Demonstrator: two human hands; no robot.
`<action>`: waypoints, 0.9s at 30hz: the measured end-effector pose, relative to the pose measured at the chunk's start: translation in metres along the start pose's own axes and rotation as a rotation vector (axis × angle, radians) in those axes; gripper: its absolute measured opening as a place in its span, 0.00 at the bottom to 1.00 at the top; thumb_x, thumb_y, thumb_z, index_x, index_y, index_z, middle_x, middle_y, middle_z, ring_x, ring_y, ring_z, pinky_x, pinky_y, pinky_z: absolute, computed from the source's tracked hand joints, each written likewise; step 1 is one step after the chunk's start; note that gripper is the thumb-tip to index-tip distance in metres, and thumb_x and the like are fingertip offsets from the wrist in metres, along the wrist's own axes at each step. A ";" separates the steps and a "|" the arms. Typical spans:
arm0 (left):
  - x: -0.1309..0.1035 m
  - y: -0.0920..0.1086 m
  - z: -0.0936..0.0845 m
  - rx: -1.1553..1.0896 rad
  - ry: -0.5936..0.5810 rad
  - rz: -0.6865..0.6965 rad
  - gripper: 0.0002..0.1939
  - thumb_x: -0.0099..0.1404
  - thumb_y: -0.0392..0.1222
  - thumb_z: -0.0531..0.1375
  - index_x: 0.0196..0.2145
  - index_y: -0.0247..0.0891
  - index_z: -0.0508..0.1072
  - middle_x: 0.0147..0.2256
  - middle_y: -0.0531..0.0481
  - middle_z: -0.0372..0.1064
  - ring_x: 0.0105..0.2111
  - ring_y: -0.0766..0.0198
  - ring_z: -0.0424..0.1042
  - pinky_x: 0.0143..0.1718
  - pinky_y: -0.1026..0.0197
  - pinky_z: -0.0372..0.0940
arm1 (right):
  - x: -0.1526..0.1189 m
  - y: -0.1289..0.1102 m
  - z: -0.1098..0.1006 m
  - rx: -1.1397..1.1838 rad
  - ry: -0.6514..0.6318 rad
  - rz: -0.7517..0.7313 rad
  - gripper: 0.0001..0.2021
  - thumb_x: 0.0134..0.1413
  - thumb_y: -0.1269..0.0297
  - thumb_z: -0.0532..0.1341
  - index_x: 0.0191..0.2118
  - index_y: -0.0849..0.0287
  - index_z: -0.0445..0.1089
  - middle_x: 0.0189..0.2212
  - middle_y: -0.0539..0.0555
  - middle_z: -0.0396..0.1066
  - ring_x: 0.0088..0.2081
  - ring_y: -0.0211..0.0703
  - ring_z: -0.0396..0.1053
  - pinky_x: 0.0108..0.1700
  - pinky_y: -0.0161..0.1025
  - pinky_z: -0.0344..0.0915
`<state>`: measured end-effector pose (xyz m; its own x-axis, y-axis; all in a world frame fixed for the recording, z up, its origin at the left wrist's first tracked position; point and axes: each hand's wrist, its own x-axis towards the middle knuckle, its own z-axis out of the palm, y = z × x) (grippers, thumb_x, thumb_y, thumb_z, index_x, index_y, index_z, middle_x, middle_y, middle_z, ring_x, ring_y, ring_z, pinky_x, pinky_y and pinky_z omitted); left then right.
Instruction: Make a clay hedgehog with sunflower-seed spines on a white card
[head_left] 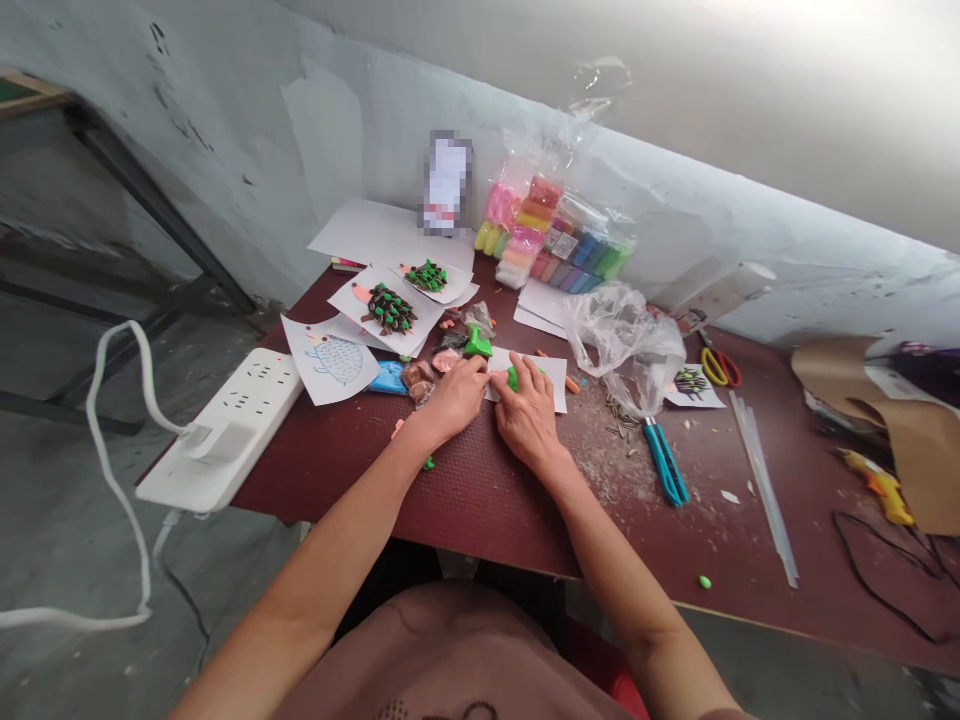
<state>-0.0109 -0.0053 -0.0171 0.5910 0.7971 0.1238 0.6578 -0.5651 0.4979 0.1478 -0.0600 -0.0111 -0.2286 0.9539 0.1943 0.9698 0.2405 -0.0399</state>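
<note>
My right hand (527, 412) rests on a small white card (555, 385) with its fingers spread. Bright green clay (513, 378) shows between those fingers, partly covered by them. My left hand (460, 396) is at the card's left edge with its fingers curled together; what they pinch, if anything, is hidden. Just beyond it lies a lump of green clay (478, 343) on its wrapper, beside pink clay (447, 360) and a brown clay pack (420, 380). A blue clay pack (388, 377) lies further left.
Hedgehog pictures with seeds and green dots (390, 308) lie at the back left, near a power strip (225, 430). Bagged coloured clay (555, 240) leans against the wall. To the right are loose seeds (621, 418), teal-handled pliers (666, 462), scissors (720, 366) and a glue gun (883, 488).
</note>
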 end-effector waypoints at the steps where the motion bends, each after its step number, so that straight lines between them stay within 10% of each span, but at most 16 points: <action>1: 0.000 0.000 0.000 -0.001 0.000 -0.003 0.17 0.72 0.29 0.50 0.44 0.32 0.78 0.49 0.39 0.71 0.49 0.55 0.71 0.56 0.52 0.68 | 0.000 0.000 0.000 0.013 0.002 0.005 0.21 0.62 0.72 0.56 0.59 0.57 0.73 0.69 0.65 0.59 0.70 0.59 0.51 0.66 0.57 0.53; 27: 0.002 -0.004 0.003 -0.004 0.024 -0.013 0.13 0.70 0.29 0.55 0.44 0.31 0.80 0.48 0.40 0.74 0.49 0.55 0.74 0.55 0.53 0.68 | 0.001 0.009 0.007 0.173 0.082 0.123 0.23 0.62 0.72 0.55 0.58 0.49 0.75 0.70 0.58 0.58 0.71 0.60 0.49 0.67 0.62 0.51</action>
<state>-0.0108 -0.0022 -0.0211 0.5712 0.8091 0.1384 0.6632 -0.5542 0.5031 0.1560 -0.0554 -0.0186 -0.0955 0.9619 0.2562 0.9592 0.1577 -0.2346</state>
